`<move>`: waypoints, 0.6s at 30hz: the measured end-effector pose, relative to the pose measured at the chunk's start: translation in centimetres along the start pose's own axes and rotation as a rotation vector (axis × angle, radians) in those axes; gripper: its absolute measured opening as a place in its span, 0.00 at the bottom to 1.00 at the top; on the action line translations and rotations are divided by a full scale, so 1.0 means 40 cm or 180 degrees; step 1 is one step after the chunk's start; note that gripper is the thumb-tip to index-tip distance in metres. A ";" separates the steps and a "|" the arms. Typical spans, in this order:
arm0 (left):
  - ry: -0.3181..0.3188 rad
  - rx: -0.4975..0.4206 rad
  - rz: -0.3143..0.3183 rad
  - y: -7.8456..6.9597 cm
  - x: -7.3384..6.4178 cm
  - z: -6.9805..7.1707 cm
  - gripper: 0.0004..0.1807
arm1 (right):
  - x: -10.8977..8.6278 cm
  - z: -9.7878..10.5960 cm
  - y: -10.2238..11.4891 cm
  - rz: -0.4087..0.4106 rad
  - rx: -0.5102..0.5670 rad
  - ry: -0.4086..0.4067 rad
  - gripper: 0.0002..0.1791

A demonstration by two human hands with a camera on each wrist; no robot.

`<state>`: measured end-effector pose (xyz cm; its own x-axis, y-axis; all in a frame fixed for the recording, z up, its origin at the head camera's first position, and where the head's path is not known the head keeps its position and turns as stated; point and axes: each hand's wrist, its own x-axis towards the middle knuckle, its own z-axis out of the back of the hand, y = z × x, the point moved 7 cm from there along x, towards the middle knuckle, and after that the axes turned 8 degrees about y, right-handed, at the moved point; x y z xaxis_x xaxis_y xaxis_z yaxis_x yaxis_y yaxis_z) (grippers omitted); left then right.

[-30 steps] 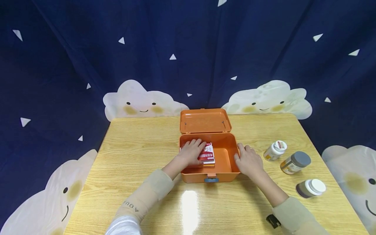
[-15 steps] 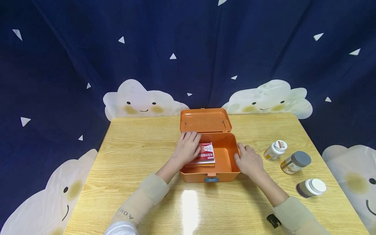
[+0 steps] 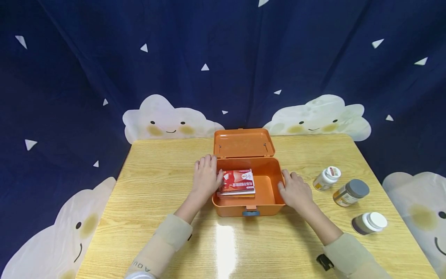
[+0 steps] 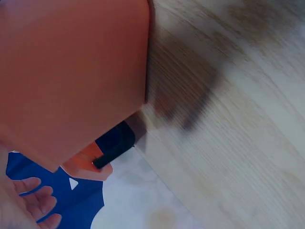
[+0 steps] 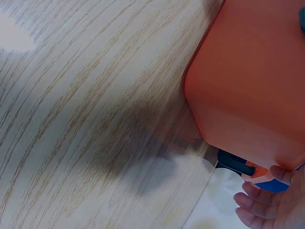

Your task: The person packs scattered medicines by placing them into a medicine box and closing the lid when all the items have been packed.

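Note:
An orange plastic storage box (image 3: pixel 265 210) stands on the table with its lid (image 3: pixel 244 143) tipped back. A stack of medicine boxes, a red and white medicine box (image 3: pixel 238 180) on top, lies in its left half. My left hand (image 3: pixel 204 176) is at the left rim, its thumb reaching over the edge beside the stack. In the left wrist view its fingers (image 4: pixel 35 202) hang apart from the box wall, holding nothing. At the right wall, my right hand (image 3: pixel 296 190) pinches the rim, thumb inside; its fingertips (image 5: pixel 281 174) meet the outer side in the right wrist view.
To the right stand a small white pill bottle (image 3: pixel 326 178), a grey-lidded jar (image 3: pixel 350 193) and a dark bottle with a white cap (image 3: pixel 369 223). A blue latch (image 3: pixel 251 213) sits on the box front. A dark blue curtain (image 3: pixel 240 66) with clouds hangs behind the table (image 3: pixel 163 170).
My left hand has left the medicine boxes, risen and moved left to the box's left rim, uncovering the red and white box. The right hand has stayed at the right rim.

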<state>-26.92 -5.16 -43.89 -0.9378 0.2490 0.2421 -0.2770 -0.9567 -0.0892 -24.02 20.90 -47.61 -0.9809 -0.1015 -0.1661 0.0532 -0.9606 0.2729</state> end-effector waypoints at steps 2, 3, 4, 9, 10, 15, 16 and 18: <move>0.0127 -0.0031 0.0112 0.014 -0.006 -0.004 0.27 | 0.000 0.000 0.000 0.0005 0.0002 -0.0003 0.23; 0.0180 -0.0043 0.0155 0.020 -0.008 -0.006 0.27 | 0.000 0.000 0.000 0.0006 0.0002 -0.0005 0.23; 0.0226 -0.0039 0.0189 0.025 -0.011 -0.007 0.28 | 0.000 0.000 0.000 0.0006 0.0002 -0.0006 0.23; 0.0470 -0.0064 0.0268 0.040 -0.029 -0.014 0.31 | 0.000 0.000 0.000 0.0013 -0.0002 -0.0019 0.24; 0.0531 -0.0081 0.0273 0.042 -0.033 -0.016 0.31 | 0.000 0.000 0.000 0.0016 -0.0003 -0.0022 0.24; 0.0831 -0.0139 0.0284 0.044 -0.050 -0.032 0.32 | 0.000 -0.001 0.000 0.0023 -0.0014 -0.0023 0.24; 0.0880 -0.0131 0.0285 0.043 -0.053 -0.035 0.32 | 0.000 -0.001 0.000 0.0022 -0.0013 -0.0022 0.24; 0.0986 -0.0109 0.0305 0.040 -0.057 -0.041 0.32 | 0.000 -0.001 0.000 0.0018 -0.0017 -0.0012 0.24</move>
<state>-25.56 -7.03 -46.18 -0.9776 0.1972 -0.0740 -0.1865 -0.9737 -0.1310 -24.02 20.89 -47.66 -0.9812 -0.1061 -0.1611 0.0598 -0.9613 0.2689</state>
